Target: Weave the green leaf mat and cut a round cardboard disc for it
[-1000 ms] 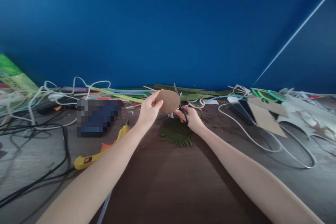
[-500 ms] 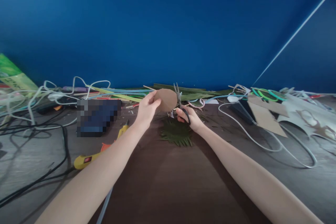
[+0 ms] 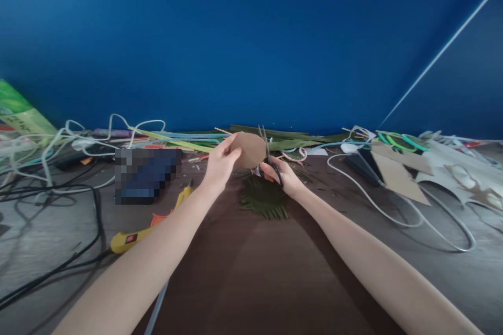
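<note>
Since a second ago, your cardboard disc [image 3: 249,150] has shifted slightly left, and the scissors [image 3: 269,156], whose blades looked like a single line, now show two separate tips. From the far left, you have a green packet [image 3: 23,110] near the blue wall [image 3: 251,42], then black cables [image 3: 99,214] looping over the worktop [image 3: 236,277]. Next comes a dark blue object [image 3: 147,175], blurred into squares, and closer to you a yellow glue gun [image 3: 124,242] with an orange trigger, partly hidden by your left forearm. Your left hand [image 3: 220,165] is closed on the disc's left side, thumb on the face toward you, holding it raised above the worktop. At the disc's right edge stand the scissors, tips pointing away from you, blades slightly parted; whether they touch the card you cannot tell. Below the disc lies a dark green fringed piece [image 3: 263,199]. Your right hand [image 3: 290,178] grips the scissors by their black handles. Green strips [image 3: 291,144] lie behind your hands, along the wall. Farther right, a white cord [image 3: 408,226] curves around, near cardboard offcuts [image 3: 401,178] and a white sheet [image 3: 444,172] with rounded cut-outs.
</note>
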`<state>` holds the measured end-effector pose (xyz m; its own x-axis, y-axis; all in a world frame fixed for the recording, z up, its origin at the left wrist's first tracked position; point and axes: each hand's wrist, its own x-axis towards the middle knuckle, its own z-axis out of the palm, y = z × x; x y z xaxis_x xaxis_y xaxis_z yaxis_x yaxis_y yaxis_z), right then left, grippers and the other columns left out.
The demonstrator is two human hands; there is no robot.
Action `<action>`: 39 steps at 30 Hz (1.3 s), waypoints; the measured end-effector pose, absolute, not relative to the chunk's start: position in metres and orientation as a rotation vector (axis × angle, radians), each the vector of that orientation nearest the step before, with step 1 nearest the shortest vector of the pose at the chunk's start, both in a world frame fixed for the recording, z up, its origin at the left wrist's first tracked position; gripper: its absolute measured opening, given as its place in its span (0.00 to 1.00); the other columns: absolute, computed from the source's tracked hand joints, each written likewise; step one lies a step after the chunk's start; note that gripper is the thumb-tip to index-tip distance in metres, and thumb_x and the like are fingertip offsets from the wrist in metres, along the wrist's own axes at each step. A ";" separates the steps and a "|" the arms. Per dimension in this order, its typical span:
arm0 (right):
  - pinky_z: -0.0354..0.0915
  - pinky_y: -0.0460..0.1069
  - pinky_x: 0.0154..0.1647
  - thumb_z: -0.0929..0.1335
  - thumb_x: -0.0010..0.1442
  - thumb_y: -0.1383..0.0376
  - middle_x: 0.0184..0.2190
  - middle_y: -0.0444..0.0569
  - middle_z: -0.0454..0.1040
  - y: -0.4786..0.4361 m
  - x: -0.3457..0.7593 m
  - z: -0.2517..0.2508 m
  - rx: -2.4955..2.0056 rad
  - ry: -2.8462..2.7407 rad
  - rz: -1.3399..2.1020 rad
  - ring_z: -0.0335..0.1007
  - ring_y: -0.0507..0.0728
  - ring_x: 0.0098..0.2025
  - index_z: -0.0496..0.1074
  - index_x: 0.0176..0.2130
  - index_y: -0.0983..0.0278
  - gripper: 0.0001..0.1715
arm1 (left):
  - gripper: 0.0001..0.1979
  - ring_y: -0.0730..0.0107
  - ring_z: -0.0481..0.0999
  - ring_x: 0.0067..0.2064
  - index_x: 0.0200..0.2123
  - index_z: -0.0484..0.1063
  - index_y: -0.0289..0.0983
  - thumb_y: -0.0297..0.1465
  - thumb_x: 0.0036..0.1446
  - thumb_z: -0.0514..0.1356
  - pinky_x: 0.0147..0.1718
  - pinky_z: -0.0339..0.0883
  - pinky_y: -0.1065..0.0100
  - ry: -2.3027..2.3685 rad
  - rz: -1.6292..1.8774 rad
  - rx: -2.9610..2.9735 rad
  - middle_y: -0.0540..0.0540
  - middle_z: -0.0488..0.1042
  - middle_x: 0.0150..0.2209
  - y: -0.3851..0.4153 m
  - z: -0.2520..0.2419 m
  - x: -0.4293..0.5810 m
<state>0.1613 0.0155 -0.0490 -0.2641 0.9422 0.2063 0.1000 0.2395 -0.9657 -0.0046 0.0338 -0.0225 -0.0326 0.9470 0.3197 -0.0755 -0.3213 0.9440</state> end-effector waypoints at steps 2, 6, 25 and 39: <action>0.48 0.46 0.23 0.67 0.47 0.41 0.18 0.37 0.55 0.016 0.161 -0.050 -1.003 -1.598 1.151 0.50 0.47 0.21 0.58 0.28 0.63 0.29 | 0.19 0.60 0.72 0.50 0.45 0.74 0.39 0.27 0.47 0.58 0.52 0.63 0.58 0.989 1.501 1.378 0.47 0.76 0.46 0.035 -0.023 -0.005; 0.49 0.46 0.23 0.66 0.46 0.40 0.18 0.37 0.56 0.019 0.163 -0.053 -1.024 -1.602 1.135 0.51 0.47 0.21 0.58 0.27 0.63 0.30 | 0.20 0.59 0.72 0.50 0.45 0.74 0.38 0.27 0.46 0.58 0.52 0.63 0.57 0.991 1.500 1.396 0.46 0.76 0.47 0.036 -0.024 -0.006; 0.48 0.46 0.19 0.67 0.42 0.39 0.12 0.39 0.59 0.022 0.167 -0.055 -1.191 -1.588 1.021 0.53 0.48 0.16 0.58 0.21 0.62 0.31 | 0.19 0.61 0.72 0.49 0.45 0.73 0.37 0.26 0.46 0.59 0.50 0.63 0.60 0.998 1.511 1.276 0.45 0.76 0.46 0.034 -0.022 -0.004; 0.49 0.47 0.21 0.64 0.48 0.38 0.13 0.38 0.58 0.016 0.164 -0.051 -1.043 -1.639 1.086 0.52 0.47 0.18 0.55 0.24 0.61 0.31 | 0.11 0.68 0.76 0.28 0.30 0.66 0.37 0.26 0.41 0.63 0.30 0.71 0.66 0.905 1.438 0.966 0.51 0.74 0.23 0.035 -0.019 -0.006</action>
<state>0.1639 0.0163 -0.0511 -0.2558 0.9422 0.2163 0.1686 0.2638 -0.9497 -0.0059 0.0345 -0.0187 -0.0383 0.9968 0.0704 -0.3675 -0.0796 0.9266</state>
